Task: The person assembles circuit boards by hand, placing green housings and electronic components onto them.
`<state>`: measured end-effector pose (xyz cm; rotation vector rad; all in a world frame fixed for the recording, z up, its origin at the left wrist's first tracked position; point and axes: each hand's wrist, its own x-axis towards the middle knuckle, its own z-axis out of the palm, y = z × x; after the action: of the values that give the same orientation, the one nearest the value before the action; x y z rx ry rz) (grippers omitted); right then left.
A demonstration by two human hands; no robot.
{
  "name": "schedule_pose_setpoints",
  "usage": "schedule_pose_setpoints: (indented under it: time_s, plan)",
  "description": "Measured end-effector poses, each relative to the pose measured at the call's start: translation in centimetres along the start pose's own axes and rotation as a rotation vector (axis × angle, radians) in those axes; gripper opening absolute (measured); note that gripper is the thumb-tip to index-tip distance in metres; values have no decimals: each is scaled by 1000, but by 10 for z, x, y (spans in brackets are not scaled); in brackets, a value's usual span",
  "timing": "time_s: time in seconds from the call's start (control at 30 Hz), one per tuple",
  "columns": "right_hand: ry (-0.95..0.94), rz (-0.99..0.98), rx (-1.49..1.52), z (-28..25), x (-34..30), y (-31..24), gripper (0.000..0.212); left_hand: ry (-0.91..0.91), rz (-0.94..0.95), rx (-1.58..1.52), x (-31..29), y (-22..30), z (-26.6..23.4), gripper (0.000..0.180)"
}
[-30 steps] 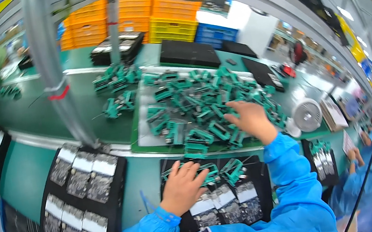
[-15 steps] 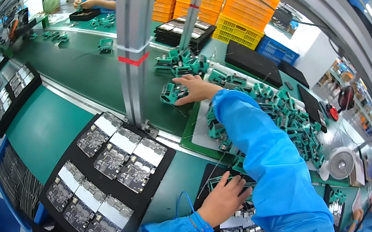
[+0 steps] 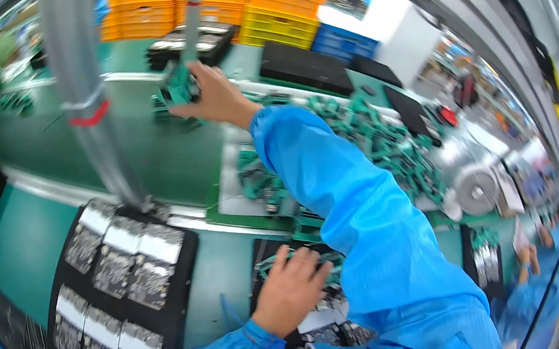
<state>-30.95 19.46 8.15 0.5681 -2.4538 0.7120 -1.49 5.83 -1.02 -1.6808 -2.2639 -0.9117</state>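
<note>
My right hand (image 3: 211, 97) reaches far out over the dark green belt (image 3: 52, 142), its thumb and fingers closed around a green plastic fixture (image 3: 177, 86). Motion blurs the fixture, and further green pieces sit beside and under it. Lower down, my left hand (image 3: 291, 288) hovers low over a black mat, fingers apart and slightly bent. A thin green frame (image 3: 265, 265) shows by its fingertips; whether they touch it I cannot tell. Circuit boards (image 3: 322, 321) lie below that hand, partly covered by my right sleeve.
A black tray (image 3: 181, 268) of circuit boards lies at left. Many green fixtures (image 3: 378, 143) are heaped beyond my right forearm. A metal post (image 3: 83, 82) rises at the belt's edge. Orange crates (image 3: 213, 0) stand behind; a small fan (image 3: 476, 190) is at right.
The view has swung to the right. My right hand has closed on the green fixture from the belt and carried it farther away, to the other green pieces. My left hand stays over the mat.
</note>
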Motion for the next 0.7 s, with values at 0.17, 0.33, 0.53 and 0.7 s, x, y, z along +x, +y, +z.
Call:
schedule_pose_setpoints:
  time_s: [0.17, 0.33, 0.53, 0.7]
  plan:
    - [125, 367, 608, -166, -67, -52, 74, 21, -29, 0, -3, -1, -8, 59]
    - [361, 586, 301, -323, -256, -36, 76, 32, 30, 14, 10, 7, -6, 61]
    - [214, 1053, -114, -348, -432, -13, 96, 35, 27, 16, 8, 9, -3, 60]
    - [-183, 1109, -648, -305, -469, 31, 102, 6, 21, 33, 7, 10, -7, 60]
